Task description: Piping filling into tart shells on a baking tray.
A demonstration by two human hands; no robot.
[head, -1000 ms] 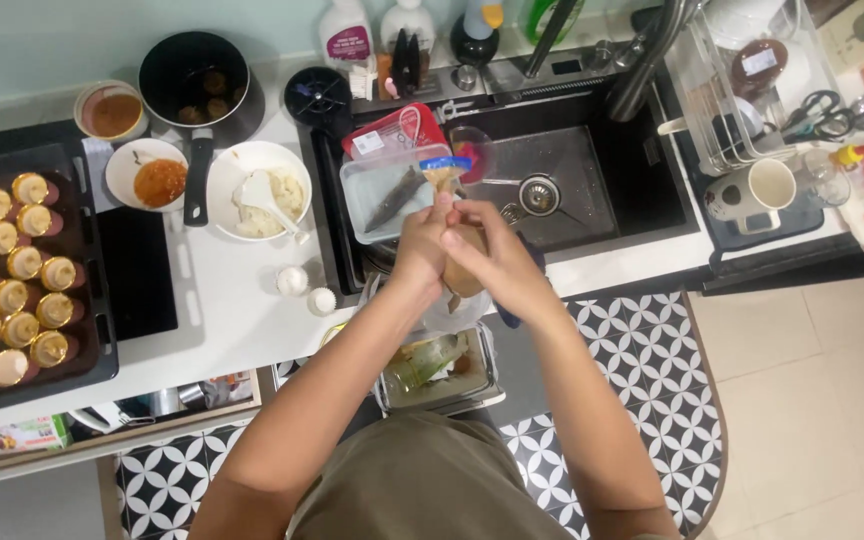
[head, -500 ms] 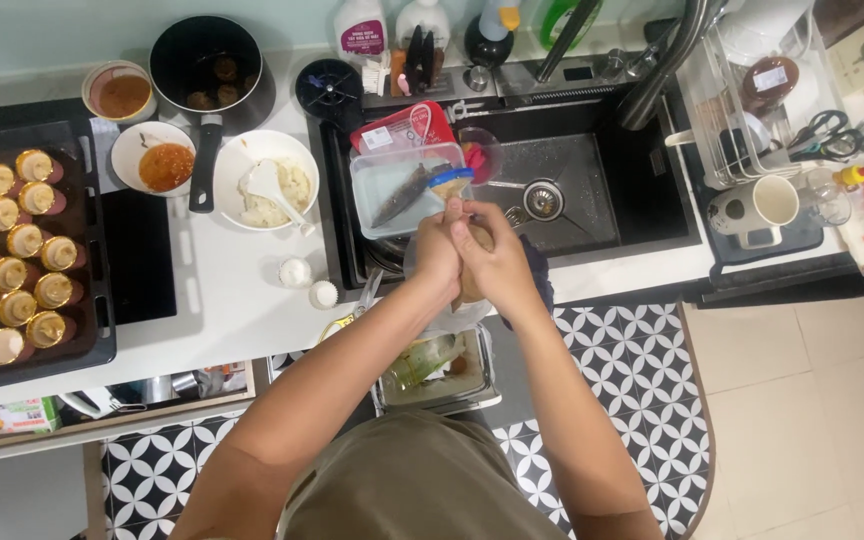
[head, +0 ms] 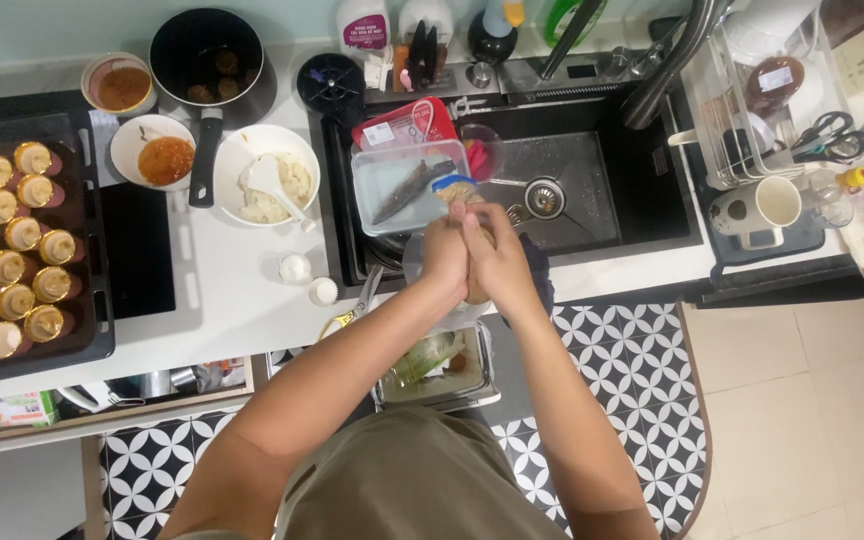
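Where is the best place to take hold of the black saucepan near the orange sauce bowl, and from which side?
Grip the black saucepan by its long handle, coming from the counter's front edge. The handle points toward the person, lying free between the sauce bowl and rice bowl.

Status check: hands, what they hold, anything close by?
Left hand and right hand pressed together around a small item, hidden. Fish tub just beyond. Sink beneath.

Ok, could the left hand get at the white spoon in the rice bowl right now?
Probably yes, once freed: the left hand is pressed against the right hand around something, and only bare counter lies between it and the white spoon in the bowl.
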